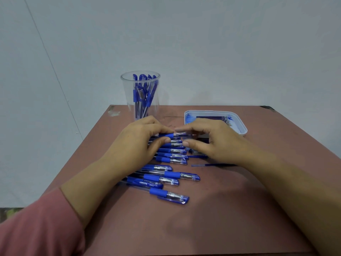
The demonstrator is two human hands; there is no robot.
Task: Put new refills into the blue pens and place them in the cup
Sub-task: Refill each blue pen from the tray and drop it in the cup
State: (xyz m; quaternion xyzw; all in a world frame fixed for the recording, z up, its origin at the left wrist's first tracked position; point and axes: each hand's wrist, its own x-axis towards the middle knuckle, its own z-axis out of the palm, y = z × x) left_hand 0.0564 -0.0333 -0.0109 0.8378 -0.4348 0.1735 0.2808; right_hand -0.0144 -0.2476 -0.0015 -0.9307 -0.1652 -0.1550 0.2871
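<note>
Your left hand (140, 139) grips a pen (168, 135) at the far end of the row on the table (203, 218) and your right hand (212, 141) pinches its tip end, so you're likely opening it, and next it wants a refill (212, 118) from the tray (243, 130), then the cup (129, 100).

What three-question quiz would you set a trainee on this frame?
1. True or false: the clear cup already holds blue pens.
2. Which container holds the refills? A) the cup B) the white tray C) a cardboard box
3. Fill in: the left hand pinches a ____ by its blue grip.

Key: 1 true; 2 B; 3 pen.
</note>
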